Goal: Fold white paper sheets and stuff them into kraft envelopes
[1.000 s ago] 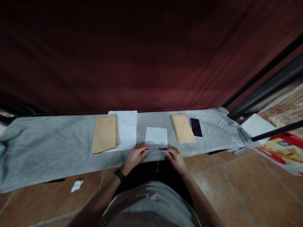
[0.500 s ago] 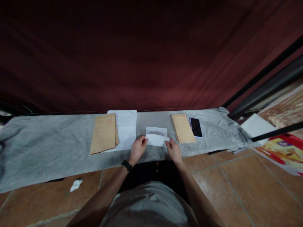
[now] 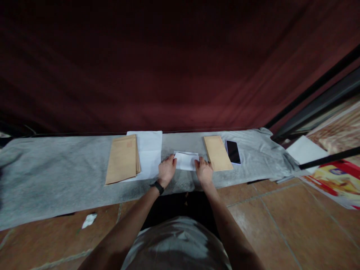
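A white sheet of paper (image 3: 186, 162), folded over on itself, lies on the grey cloth in front of me. My left hand (image 3: 167, 169) grips its left edge, with thumb and fingers closed on it. At the opposite edge, my right hand (image 3: 204, 170) is closed on the paper in the same way. The folded flap now covers most of the layer beneath, whose far edge shows as a thin strip. Just right of my right hand lies a brown envelope (image 3: 218, 153). Left of my left hand are flat white sheets (image 3: 149, 153), partly under a stack of brown envelopes (image 3: 121, 159).
A phone (image 3: 233, 152) lies beside the right envelope on the grey cloth (image 3: 70, 168). Behind the long surface hangs a dark red curtain (image 3: 180, 93). A red and yellow box (image 3: 337, 180) stands at the right. Crumpled white paper (image 3: 89, 220) is on the tiled floor.
Both hands have moved slightly away from my body, carrying the paper's near flap up over the layer beneath. The strip showing behind it has narrowed.
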Demonstrator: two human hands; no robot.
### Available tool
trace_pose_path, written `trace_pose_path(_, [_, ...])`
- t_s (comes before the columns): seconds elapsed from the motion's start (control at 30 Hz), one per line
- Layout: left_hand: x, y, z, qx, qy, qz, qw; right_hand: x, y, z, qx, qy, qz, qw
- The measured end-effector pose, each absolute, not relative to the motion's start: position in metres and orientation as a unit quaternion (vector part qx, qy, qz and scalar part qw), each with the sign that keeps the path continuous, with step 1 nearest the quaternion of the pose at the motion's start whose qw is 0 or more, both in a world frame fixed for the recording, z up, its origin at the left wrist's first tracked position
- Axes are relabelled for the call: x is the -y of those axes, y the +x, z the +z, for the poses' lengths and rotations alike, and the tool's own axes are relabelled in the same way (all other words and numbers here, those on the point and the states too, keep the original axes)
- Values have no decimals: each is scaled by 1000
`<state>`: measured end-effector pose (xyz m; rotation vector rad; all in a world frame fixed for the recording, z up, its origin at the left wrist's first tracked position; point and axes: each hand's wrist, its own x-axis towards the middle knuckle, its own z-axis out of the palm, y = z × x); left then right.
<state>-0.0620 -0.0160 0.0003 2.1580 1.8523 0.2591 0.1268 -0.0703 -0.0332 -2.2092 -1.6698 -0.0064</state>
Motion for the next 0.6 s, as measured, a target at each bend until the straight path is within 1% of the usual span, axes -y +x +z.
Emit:
trace_pose_path(0.17, [8,-58,-2,-644,745,98,144,58,129,-34,591,-789,-5,170])
trace_pose_path(0.37, [1,-55,-4,-644,743,98,154,52,128,-38,593,-776,-28,212])
trace_pose_path(0.47, [0,-55,-5,-641,748,94,142,53,125,-37,597,-775,-41,203])
trace_pose_path(0.6, [0,-53,-9,-636,757,84,123,60,115,-38,667,-715,-22,209])
